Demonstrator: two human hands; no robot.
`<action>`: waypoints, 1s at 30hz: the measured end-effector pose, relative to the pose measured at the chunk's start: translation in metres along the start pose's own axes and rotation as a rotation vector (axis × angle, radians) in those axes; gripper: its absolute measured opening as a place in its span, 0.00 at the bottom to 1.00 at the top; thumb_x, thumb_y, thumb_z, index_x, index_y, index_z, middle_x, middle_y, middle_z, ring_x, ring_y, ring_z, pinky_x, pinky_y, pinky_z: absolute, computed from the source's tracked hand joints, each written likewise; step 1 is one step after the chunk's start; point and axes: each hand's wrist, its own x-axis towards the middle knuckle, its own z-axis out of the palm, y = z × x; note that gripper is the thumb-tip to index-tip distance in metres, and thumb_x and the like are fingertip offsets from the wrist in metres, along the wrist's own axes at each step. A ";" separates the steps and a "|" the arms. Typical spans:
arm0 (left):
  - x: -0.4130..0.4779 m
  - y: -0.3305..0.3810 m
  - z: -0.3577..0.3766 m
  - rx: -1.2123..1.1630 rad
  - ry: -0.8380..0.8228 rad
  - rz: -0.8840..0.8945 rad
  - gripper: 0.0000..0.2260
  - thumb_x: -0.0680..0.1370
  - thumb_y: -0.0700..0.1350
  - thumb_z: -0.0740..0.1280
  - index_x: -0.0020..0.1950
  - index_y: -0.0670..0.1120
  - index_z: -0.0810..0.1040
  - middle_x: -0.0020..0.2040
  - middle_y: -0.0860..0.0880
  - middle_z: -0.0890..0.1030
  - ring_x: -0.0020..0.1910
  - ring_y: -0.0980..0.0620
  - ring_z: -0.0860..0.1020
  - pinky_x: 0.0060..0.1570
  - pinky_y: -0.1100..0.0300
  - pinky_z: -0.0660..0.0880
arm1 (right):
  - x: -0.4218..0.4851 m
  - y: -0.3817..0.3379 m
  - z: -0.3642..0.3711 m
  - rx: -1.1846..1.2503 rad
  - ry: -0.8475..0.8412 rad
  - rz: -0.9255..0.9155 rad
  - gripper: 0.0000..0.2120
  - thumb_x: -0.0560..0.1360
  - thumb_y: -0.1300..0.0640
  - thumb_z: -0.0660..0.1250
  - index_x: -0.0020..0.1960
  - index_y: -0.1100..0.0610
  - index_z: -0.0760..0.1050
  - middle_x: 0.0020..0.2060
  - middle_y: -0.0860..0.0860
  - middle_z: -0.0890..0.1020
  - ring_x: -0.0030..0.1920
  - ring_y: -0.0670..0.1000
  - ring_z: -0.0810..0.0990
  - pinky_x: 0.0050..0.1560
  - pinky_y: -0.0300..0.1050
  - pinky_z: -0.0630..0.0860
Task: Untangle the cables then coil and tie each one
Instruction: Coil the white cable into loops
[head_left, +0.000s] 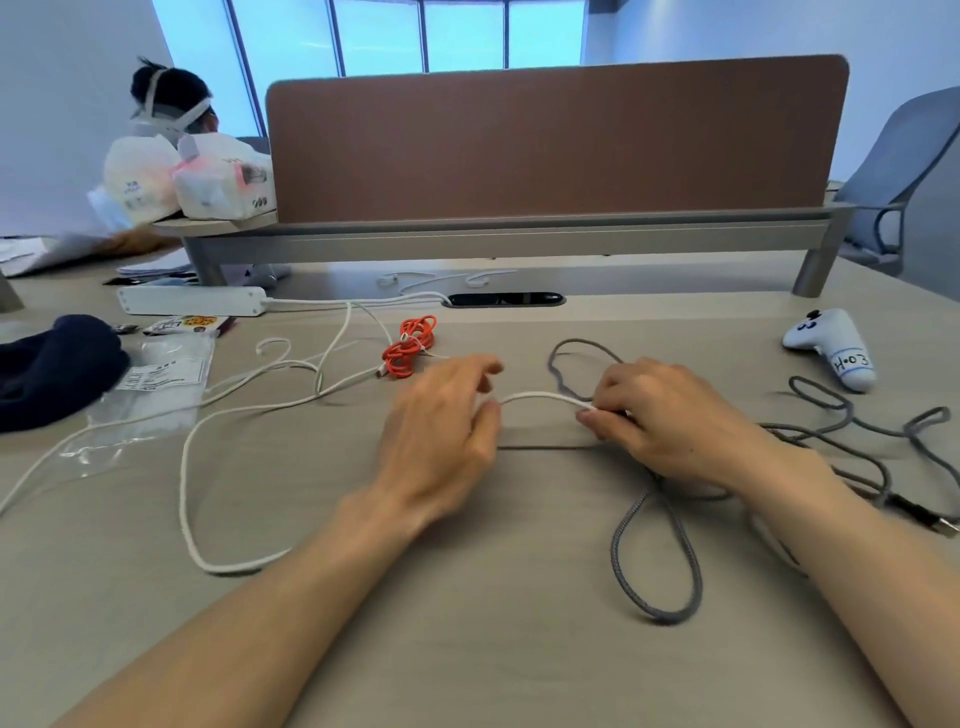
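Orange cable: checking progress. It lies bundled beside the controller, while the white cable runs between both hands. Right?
No. The head view shows the orange cable bundled beyond the left hand, not by the controller; the white cable runs between it and the right hand.

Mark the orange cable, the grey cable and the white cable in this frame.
orange cable (401, 358): head view, lower part of the coiled bundle.
grey cable (668, 617): head view, bottom of the near loop.
white cable (540, 396): head view, top of the raised arc.
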 end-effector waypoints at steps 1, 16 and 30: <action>-0.001 0.004 0.003 -0.011 -0.042 0.046 0.16 0.76 0.48 0.60 0.62 0.49 0.74 0.51 0.51 0.80 0.50 0.52 0.75 0.51 0.56 0.70 | 0.000 -0.006 0.000 0.000 0.011 -0.018 0.16 0.78 0.44 0.57 0.40 0.50 0.78 0.43 0.47 0.78 0.46 0.54 0.75 0.45 0.53 0.72; 0.006 -0.017 -0.003 -0.234 0.100 -0.088 0.15 0.79 0.48 0.58 0.36 0.46 0.76 0.26 0.58 0.72 0.28 0.60 0.70 0.30 0.66 0.62 | 0.000 0.017 0.001 -0.044 0.013 0.170 0.12 0.77 0.43 0.60 0.47 0.46 0.80 0.45 0.40 0.80 0.52 0.52 0.71 0.49 0.48 0.62; 0.002 -0.001 0.003 -0.326 0.092 -0.022 0.12 0.78 0.50 0.63 0.39 0.44 0.77 0.33 0.48 0.76 0.33 0.54 0.71 0.34 0.56 0.69 | 0.001 -0.020 -0.003 0.463 0.204 0.020 0.08 0.75 0.52 0.68 0.38 0.51 0.81 0.30 0.48 0.78 0.32 0.45 0.72 0.33 0.36 0.66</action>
